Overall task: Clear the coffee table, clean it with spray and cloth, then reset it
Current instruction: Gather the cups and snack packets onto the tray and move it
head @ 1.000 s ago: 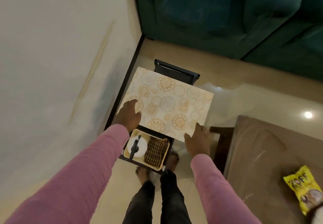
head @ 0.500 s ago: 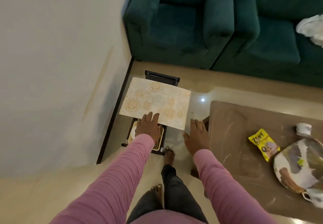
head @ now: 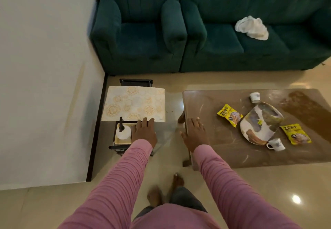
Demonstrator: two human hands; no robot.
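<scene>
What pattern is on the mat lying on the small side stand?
Cream with orange-yellow round medallions; the mat shows best in the head view.

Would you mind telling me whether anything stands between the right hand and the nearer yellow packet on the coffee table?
Nothing visible does. Only bare tabletop lies between the right hand, at the coffee table's left edge, and the nearer yellow packet. The plate lies beyond that packet.

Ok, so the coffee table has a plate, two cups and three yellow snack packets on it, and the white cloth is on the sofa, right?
Not three: the head view shows two yellow snack packets on the coffee table. The plate and two cups are on it too, and the white cloth lies on the sofa.
</scene>
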